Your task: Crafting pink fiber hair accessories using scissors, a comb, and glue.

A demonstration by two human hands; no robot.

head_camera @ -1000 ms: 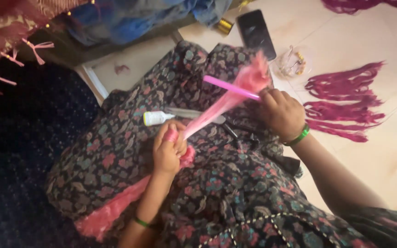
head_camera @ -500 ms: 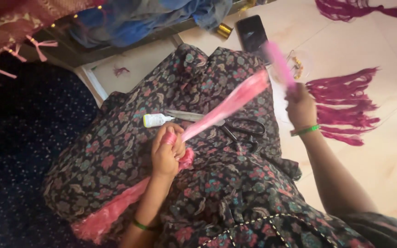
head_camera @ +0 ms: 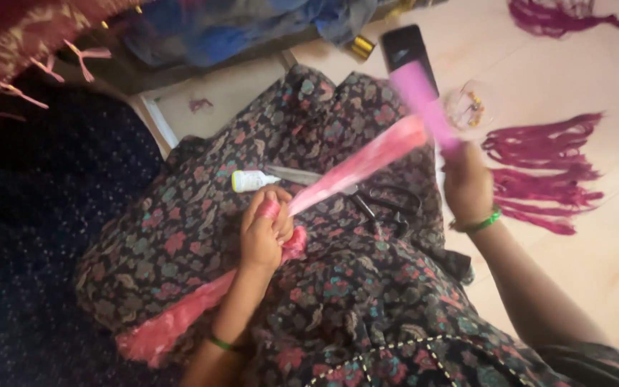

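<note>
My lap fills the middle of the frame under a dark floral dress [head_camera: 302, 287]. Across it, from lower left up toward centre right, runs a long pink bundle of threads [head_camera: 352, 166]. My left hand [head_camera: 265, 231] is closed tight around the bundle at centre. My right hand [head_camera: 467, 188], right of centre, grips a blurred pink comb [head_camera: 424, 100] raised toward the top. Scissors [head_camera: 385, 204] and a small white glue bottle [head_camera: 252, 180] lie on the dress just beside the bundle.
</note>
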